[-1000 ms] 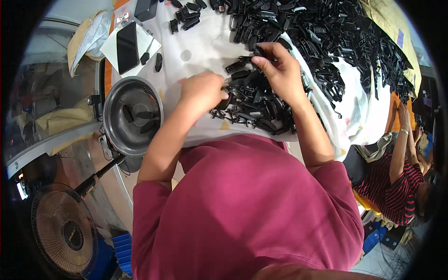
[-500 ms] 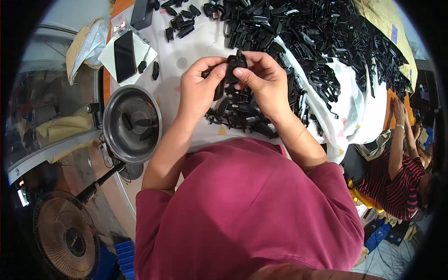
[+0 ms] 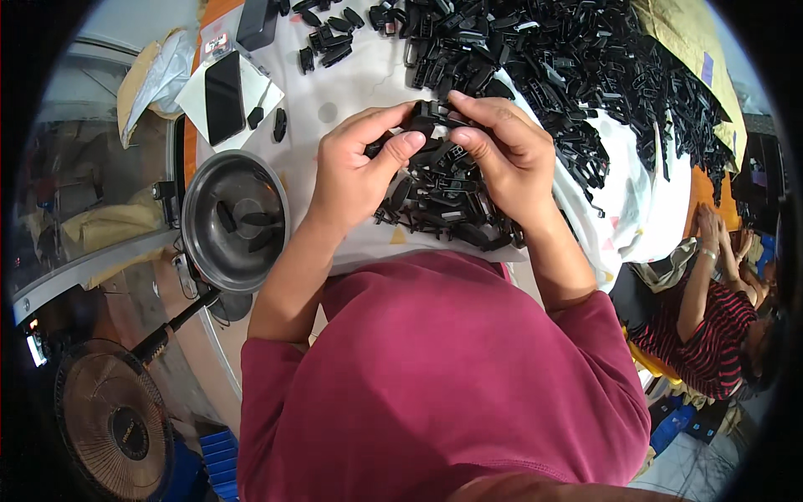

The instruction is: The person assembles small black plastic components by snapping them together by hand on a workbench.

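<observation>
Both my hands are raised over the near part of the table. My left hand [image 3: 355, 163] is closed, its thumb and fingers pinching a small black plastic part [image 3: 430, 112]. My right hand [image 3: 517, 163] is closed too, with thumb and forefinger at the right end of the same part; whether it grips a separate piece there I cannot make out. Below and between my hands lies a small heap of black plastic parts [image 3: 452, 205], partly covered by my fingers.
A far larger pile of black parts [image 3: 577, 67] covers the back right. At left are a metal bowl [image 3: 276, 180] holding a few black pieces, a phone [image 3: 224, 99], and a fan [image 3: 117, 427] below. A person in a striped shirt [image 3: 703, 335] sits at right.
My right hand has moved right and my hands are farther apart. The black part between them has turned from upright to lying more sideways.
</observation>
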Action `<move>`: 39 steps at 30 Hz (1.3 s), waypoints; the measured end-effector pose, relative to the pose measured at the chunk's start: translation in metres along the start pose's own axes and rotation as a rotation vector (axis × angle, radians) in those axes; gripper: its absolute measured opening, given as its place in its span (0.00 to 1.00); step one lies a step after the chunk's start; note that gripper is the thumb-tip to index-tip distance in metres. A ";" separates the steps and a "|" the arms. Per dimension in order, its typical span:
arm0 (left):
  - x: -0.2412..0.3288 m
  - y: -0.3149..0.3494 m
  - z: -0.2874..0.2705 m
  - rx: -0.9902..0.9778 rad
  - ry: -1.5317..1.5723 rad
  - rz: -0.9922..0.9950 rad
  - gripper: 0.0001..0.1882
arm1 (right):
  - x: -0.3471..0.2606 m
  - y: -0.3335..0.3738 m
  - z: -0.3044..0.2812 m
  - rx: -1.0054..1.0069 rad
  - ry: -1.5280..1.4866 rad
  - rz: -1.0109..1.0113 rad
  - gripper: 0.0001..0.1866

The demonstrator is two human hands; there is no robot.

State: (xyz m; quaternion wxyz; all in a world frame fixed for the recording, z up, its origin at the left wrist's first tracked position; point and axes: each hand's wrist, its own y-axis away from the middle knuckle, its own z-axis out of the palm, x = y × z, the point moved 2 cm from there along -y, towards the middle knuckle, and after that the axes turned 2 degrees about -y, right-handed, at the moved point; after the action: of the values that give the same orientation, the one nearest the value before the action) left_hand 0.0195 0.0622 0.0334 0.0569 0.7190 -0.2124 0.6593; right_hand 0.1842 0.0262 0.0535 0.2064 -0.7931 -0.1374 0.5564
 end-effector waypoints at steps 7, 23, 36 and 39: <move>-0.002 0.000 -0.002 -0.116 0.097 -0.098 0.14 | 0.002 0.012 0.003 -0.062 0.012 0.115 0.14; -0.004 0.015 -0.002 0.009 0.636 -0.202 0.13 | 0.004 0.024 0.025 -0.102 -0.490 0.529 0.13; -0.016 0.066 -0.106 0.272 -1.221 -0.066 0.16 | 0.108 -0.056 0.035 -0.432 1.098 -0.284 0.15; -0.014 0.040 -0.072 0.174 -1.143 -0.057 0.13 | 0.121 -0.059 0.035 -0.491 1.155 -0.278 0.12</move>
State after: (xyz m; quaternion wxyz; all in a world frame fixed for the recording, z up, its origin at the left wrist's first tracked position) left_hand -0.0626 0.0551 0.0209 -0.1083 0.9684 -0.1349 0.1797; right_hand 0.1938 0.1383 -0.0287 0.1297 -0.9638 -0.2293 -0.0400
